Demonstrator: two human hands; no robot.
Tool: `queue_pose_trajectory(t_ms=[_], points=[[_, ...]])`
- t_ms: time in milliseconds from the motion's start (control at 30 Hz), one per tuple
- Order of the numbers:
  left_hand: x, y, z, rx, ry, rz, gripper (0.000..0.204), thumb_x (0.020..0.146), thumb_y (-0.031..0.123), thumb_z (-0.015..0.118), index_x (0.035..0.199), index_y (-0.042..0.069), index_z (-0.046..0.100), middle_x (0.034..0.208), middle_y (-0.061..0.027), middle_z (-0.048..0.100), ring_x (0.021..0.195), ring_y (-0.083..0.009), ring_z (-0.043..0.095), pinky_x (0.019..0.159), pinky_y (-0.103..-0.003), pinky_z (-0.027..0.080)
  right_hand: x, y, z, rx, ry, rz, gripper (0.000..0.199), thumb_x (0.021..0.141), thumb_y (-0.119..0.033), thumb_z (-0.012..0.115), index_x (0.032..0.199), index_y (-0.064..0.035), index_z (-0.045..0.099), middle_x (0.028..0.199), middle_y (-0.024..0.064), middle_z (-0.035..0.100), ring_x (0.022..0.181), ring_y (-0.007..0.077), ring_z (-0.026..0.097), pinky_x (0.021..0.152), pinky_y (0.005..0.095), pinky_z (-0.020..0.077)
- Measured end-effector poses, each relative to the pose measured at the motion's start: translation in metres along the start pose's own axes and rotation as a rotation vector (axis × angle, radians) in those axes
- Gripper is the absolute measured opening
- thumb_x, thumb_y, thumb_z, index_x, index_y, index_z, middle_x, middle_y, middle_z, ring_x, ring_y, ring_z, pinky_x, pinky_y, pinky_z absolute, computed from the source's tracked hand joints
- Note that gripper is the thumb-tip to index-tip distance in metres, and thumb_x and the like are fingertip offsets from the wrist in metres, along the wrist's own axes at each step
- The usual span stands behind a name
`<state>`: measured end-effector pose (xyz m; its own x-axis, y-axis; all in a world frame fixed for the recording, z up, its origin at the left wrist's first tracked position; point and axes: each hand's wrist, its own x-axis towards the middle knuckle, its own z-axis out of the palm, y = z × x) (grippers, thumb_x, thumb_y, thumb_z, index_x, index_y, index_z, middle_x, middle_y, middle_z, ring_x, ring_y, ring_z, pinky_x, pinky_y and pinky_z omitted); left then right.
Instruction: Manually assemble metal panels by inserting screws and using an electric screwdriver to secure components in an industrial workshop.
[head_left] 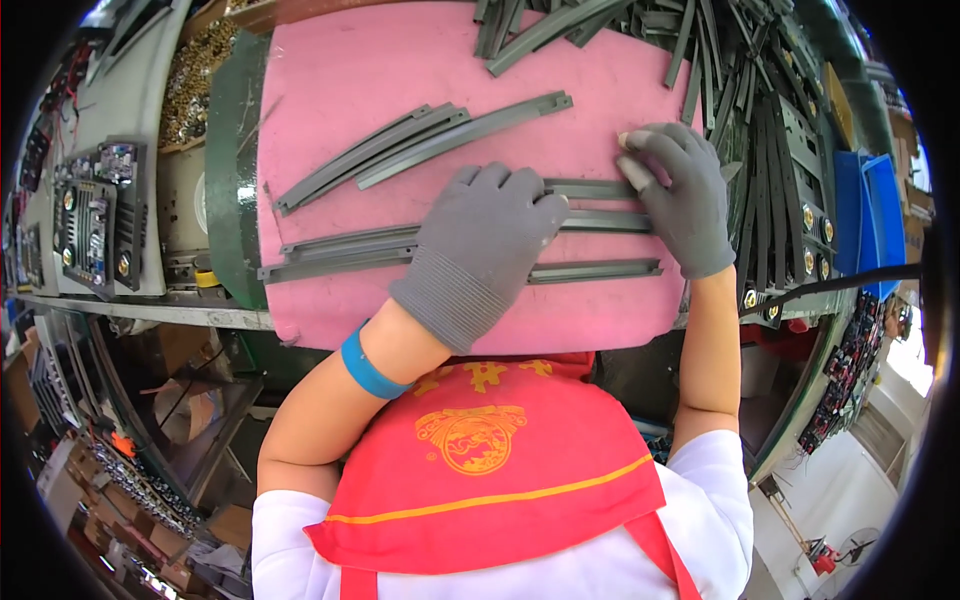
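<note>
My left hand [490,245], in a grey glove with bare fingertips, lies across several dark grey metal strips [605,221] placed side to side. Its fingers curl over them, and the undersides of the fingers are hidden. At the strips' right end is my right hand [685,195], gloved alike. Its thumb and forefinger are bent but apart, with nothing visible between the tips. Farther off, several loose strips [465,138] lie slanted on the pink mat [350,60]. A blue band [370,365] circles my left wrist.
A heap of similar strips [560,30] covers the mat's far right, with more strips [765,190] stacked beyond its right edge. Circuit boards [95,220] stand at the left, near a tray of small brass-coloured parts [200,70]. Blue bins [868,215] are at the right.
</note>
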<state>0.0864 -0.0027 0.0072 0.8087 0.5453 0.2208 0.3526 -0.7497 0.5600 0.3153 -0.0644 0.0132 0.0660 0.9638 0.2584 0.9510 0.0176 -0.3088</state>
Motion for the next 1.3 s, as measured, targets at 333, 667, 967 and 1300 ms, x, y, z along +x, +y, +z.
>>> queue_pose_trajectory(t_ms=[333, 667, 967, 1300], points=[[0.002, 0.000, -0.013, 0.144, 0.109, -0.116, 0.025, 0.078, 0.015, 0.073, 0.101, 0.013, 0.065, 0.092, -0.0064, 0.059, 0.089, -0.0271, 0.059, 0.079, -0.041, 0.046, 0.053, -0.037, 0.026, 0.217, -0.118, -0.157, 0.023, 0.084, -0.012, 0.068, 0.106, -0.0112, 0.069, 0.099, 0.0095, 0.064, 0.089, 0.0305, 0.062, 0.074, 0.0382, 0.0502], [-0.051, -0.113, -0.085, 0.124, 0.293, -0.515, 0.026, 0.086, 0.015, 0.067, 0.111, 0.009, 0.069, 0.104, -0.0144, 0.063, 0.091, -0.0336, 0.062, 0.079, -0.041, 0.050, 0.084, -0.061, 0.048, 0.226, -0.141, -0.140, 0.028, 0.082, -0.013, 0.071, 0.110, -0.0108, 0.068, 0.087, 0.0098, 0.061, 0.080, 0.0291, 0.060, 0.069, 0.0386, 0.0487], [-0.015, -0.110, -0.096, 0.096, 0.212, -0.120, 0.025, 0.083, 0.005, 0.065, 0.107, 0.010, 0.069, 0.111, -0.0091, 0.065, 0.099, -0.0289, 0.063, 0.086, -0.038, 0.050, 0.070, -0.039, 0.031, 0.575, -0.353, -0.052, 0.026, 0.078, 0.006, 0.068, 0.102, -0.0010, 0.063, 0.088, 0.0080, 0.063, 0.084, 0.0215, 0.062, 0.075, 0.0304, 0.0518], [-0.018, -0.118, -0.079, 0.394, 0.155, -0.083, 0.021, 0.079, 0.008, 0.069, 0.099, 0.014, 0.065, 0.094, -0.0041, 0.063, 0.093, -0.0270, 0.060, 0.086, -0.039, 0.045, 0.082, -0.041, 0.027, 0.362, -0.302, -0.024, 0.015, 0.079, 0.005, 0.066, 0.092, -0.0009, 0.063, 0.092, 0.0110, 0.062, 0.087, 0.0273, 0.062, 0.075, 0.0338, 0.0503]])
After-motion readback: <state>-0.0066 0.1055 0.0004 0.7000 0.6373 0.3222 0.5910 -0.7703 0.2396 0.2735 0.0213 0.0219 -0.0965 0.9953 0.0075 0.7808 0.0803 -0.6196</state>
